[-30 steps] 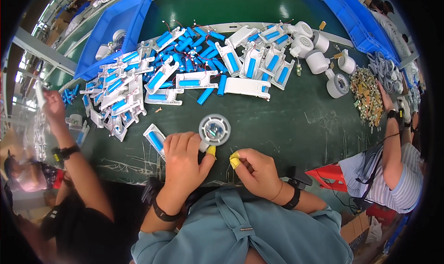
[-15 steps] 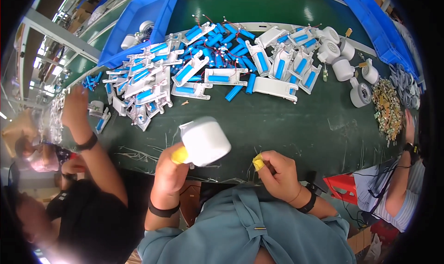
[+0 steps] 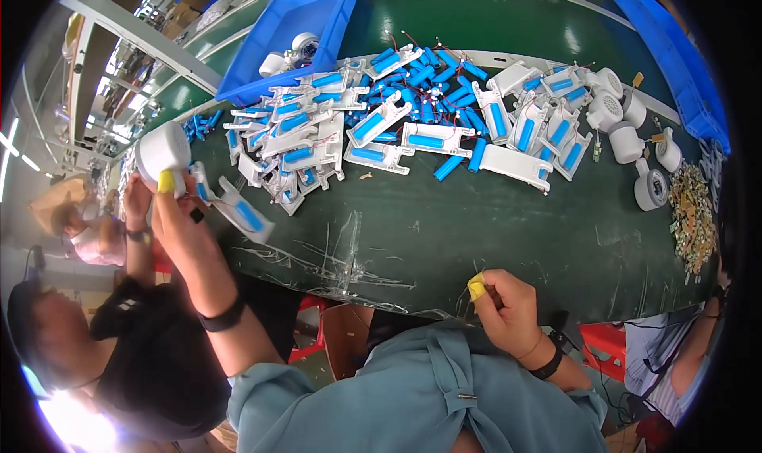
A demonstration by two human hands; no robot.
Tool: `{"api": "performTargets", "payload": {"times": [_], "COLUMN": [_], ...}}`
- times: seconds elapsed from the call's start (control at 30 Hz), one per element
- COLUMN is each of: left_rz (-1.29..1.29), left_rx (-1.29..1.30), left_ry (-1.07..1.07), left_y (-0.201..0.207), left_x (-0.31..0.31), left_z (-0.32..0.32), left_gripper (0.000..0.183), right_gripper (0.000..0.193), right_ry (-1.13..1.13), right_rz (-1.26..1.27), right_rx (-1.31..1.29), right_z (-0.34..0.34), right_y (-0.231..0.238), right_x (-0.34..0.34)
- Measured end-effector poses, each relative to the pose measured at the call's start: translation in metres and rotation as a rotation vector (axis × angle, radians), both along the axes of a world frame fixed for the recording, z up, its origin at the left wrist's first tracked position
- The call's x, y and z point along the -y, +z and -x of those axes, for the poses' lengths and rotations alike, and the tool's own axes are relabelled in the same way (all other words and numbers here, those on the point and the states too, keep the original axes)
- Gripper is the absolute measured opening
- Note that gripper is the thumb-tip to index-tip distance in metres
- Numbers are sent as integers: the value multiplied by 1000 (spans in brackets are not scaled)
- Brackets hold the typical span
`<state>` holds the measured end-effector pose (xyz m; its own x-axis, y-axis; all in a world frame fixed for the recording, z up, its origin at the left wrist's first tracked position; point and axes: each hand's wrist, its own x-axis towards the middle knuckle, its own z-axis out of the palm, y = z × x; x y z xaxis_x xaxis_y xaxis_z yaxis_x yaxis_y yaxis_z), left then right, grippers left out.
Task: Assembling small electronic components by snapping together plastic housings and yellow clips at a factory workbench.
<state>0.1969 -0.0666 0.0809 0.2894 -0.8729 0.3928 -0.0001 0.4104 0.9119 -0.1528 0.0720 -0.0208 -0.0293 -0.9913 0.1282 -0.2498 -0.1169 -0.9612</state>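
Out at the far left, my left hand [image 3: 176, 215] is closed around a white cup-shaped housing [image 3: 161, 150] with a grille on its face. Yellow covers a fingertip of that hand. Close beside it lies a white handle shell with a blue battery cell [image 3: 248, 215], slightly blurred. My right hand [image 3: 509, 310] stays over the near edge of the table, thumb and curled fingers together, yellow wrapping at the tip. Whether anything small is between those fingers is hidden.
White shells with blue cells [image 3: 305, 127] and loose blue batteries [image 3: 432, 76] are heaped across the dark green table [image 3: 444, 231]. White round housings [image 3: 627, 143] and small circuit boards [image 3: 690, 223] lie at right. Blue bins [image 3: 337, 36] stand behind. A co-worker [image 3: 151, 350] sits at left.
My left hand has carried the white housing from the middle to the far left. The head view has shifted left, and my right hand keeps its closed pose near the table edge.
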Motion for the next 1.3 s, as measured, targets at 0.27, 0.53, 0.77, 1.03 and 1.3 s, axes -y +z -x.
{"api": "performTargets", "payload": {"times": [0.27,0.53,0.77,1.03,1.3], "left_rz": [-55,-557,-196,-306,27], "left_rx": [965,1346,1287,1105,1042], "left_ry": [681,769,528,68,62], "left_y": [-20,-72,-67,-75,-72], "left_x": [76,77,30,24,24], "left_z": [-66,-97,-18,-19,-19], "left_gripper": [40,41,26,22,15], "right_gripper": [9,12,12,9,19], "right_ry": [-2,26,35,52,-438], "right_rz": [0,6,-2,26,-11], "right_rx": [-19,-38,-49,-102,-123], "right_z": [1,1,4,4,105], "right_y": [-5,-4,-1,-6,20], "right_x": [0,1,3,3,1]}}
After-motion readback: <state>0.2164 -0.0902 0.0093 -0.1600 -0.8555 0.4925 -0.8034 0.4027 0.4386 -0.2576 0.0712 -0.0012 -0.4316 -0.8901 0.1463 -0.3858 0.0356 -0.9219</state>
